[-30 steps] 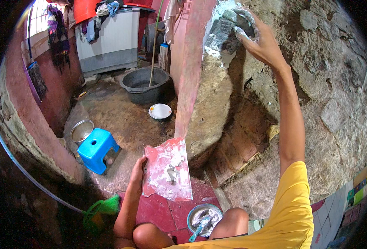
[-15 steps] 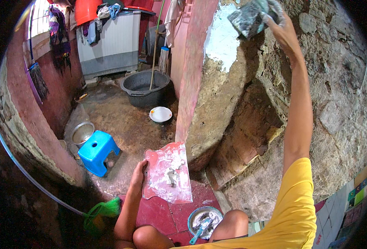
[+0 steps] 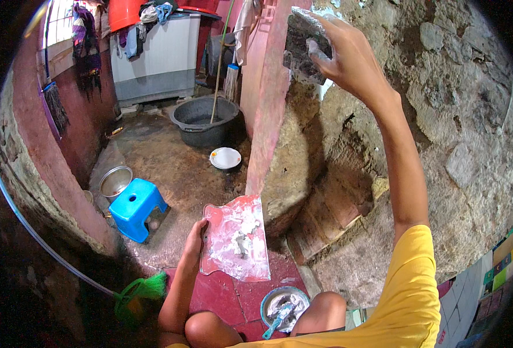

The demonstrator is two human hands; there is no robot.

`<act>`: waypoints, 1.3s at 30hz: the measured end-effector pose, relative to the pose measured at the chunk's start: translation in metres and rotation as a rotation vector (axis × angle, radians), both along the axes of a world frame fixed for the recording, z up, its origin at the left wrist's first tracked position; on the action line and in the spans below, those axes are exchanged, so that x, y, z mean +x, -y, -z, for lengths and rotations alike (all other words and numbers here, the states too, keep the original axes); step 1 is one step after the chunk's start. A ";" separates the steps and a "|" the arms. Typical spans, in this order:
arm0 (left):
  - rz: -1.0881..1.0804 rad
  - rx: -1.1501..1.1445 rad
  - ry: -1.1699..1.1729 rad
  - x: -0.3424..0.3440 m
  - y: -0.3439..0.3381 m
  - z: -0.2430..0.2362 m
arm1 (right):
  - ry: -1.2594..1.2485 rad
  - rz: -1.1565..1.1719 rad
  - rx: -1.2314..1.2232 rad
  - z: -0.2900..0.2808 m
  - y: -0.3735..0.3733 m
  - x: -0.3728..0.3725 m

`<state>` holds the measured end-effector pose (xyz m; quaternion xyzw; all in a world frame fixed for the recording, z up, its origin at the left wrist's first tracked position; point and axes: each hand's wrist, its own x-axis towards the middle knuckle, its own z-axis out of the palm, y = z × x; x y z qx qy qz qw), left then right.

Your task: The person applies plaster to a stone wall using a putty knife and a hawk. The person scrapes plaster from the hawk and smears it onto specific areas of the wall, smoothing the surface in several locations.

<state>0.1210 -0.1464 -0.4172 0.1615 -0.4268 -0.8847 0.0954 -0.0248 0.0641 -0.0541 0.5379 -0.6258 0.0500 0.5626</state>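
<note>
My right hand (image 3: 355, 61) has risen over the last second: it was pressed against the rough stone wall (image 3: 442, 133) and is now lifted higher, its grip closed around a grey plaster-caked trowel (image 3: 304, 43) held near the pink wall corner (image 3: 265, 116). A pale patch of fresh plaster (image 3: 325, 90) shows just below the trowel, so I judge one stroke of spreading is finished. My left hand (image 3: 195, 240) has stayed low, its grip closed on the edge of a pink board (image 3: 233, 240) smeared with white plaster, above my knee. A small bowl of plaster (image 3: 284, 304) sits on the red floor beside my leg.
</note>
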 end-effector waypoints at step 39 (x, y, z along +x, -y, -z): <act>0.071 -0.001 0.039 -0.003 0.000 0.001 | 0.591 -0.400 -0.255 -0.075 -0.021 -0.011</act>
